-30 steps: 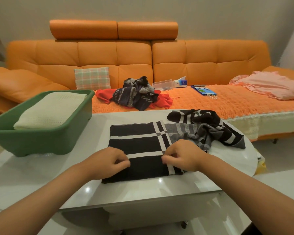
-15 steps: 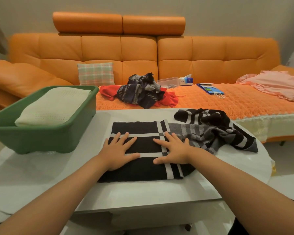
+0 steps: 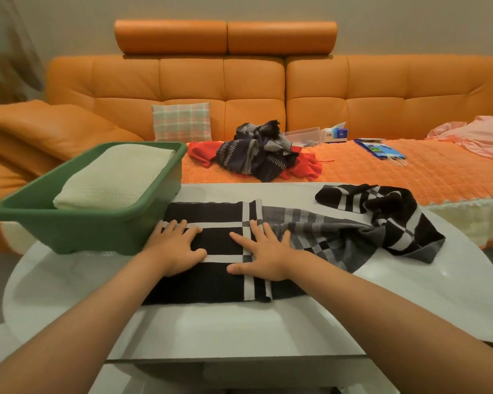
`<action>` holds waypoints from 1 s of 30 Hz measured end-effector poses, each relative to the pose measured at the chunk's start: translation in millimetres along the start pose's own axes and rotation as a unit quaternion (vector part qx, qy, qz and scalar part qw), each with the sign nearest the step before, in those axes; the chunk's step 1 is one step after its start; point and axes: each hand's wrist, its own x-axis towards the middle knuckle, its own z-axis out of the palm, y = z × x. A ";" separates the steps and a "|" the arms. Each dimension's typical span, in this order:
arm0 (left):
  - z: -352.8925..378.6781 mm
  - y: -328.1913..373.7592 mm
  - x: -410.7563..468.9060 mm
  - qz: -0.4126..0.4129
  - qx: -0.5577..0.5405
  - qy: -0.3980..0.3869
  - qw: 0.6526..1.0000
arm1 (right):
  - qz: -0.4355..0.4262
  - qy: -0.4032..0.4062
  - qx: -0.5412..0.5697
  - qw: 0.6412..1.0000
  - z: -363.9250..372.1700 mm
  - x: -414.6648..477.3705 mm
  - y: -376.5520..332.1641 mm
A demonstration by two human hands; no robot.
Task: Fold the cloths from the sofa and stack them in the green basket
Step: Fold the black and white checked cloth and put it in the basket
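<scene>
1. Handling: we judge the black checked cloth (image 3: 211, 216) to be soft, light and limp. It has no stiffness of its own and keeps a crease only where it is pressed flat. On the glossy table (image 3: 239, 331) it may slide, so we hold one part down while we move another.
2. Where to take hold: we advise pinching the loose end (image 3: 382, 223) at its far corners or along its edge, lifting it clear and laying it over the flat panel.
3. Appearance: black ground, white bands crossing at right angles, grey checks in the middle section. The left part lies flat and squared; the right part is crumpled and twisted.
4. Position: the cloth lies on the table, its left edge just beside the green basket (image 3: 77, 234). A folded cream cloth (image 3: 114, 177) lies in the basket.
5. Hands: the left hand (image 3: 177, 248) and right hand (image 3: 264, 255) lie palm-down on the flat panel, fingers straight and spread, pressing and gripping nothing.
6. Remaining: a dark striped cloth (image 3: 254, 155) and a red cloth (image 3: 199, 150) lie heaped on the sofa (image 3: 254, 89).
</scene>
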 end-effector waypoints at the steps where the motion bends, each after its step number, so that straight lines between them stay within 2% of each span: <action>1: -2.7 4.7 0.7 0.001 0.003 0.019 1.000 | -0.011 0.005 0.026 1.000 -3.3 -3.7 3.4; 5: -16.6 38.3 1.7 0.054 -0.031 0.108 0.992 | -0.025 0.092 0.191 0.977 -31.2 -31.9 25.2; 7: -25.3 68.0 -1.5 0.120 -0.074 0.135 0.981 | -0.009 0.145 0.179 0.973 -46.1 -50.3 46.0; 9: -35.4 103.7 -8.1 0.185 -0.131 0.148 0.963 | 0.032 0.139 0.135 0.981 -58.0 -71.9 71.6; 12: -48.6 162.7 -19.2 0.255 -0.211 0.101 0.938 | 0.123 0.109 0.081 0.983 -64.7 -101.8 115.0; 15: -53.6 222.4 -18.8 0.291 -0.209 0.071 0.931 | 0.171 0.150 0.017 0.974 -60.9 -121.4 156.8; 19: -45.6 274.3 1.2 0.267 -0.176 0.053 0.946 | 0.184 0.168 -0.065 0.966 -48.8 -133.7 196.2; 23: -51.7 292.7 24.2 0.213 -0.170 -0.036 0.962 | 0.207 0.190 -0.159 0.946 -50.4 -139.7 212.9; 26: -52.4 287.0 21.0 0.245 -0.236 -0.024 0.940 | 0.222 0.240 -0.197 0.924 -56.6 -141.4 224.0; 27: -53.4 283.9 16.5 0.265 -0.261 -0.042 0.927 | 0.236 0.229 -0.196 0.924 -59.2 -140.7 228.5; 30: -61.8 282.8 8.8 0.321 -0.244 -0.147 0.903 | 0.289 0.101 -0.198 0.931 -67.4 -138.8 236.8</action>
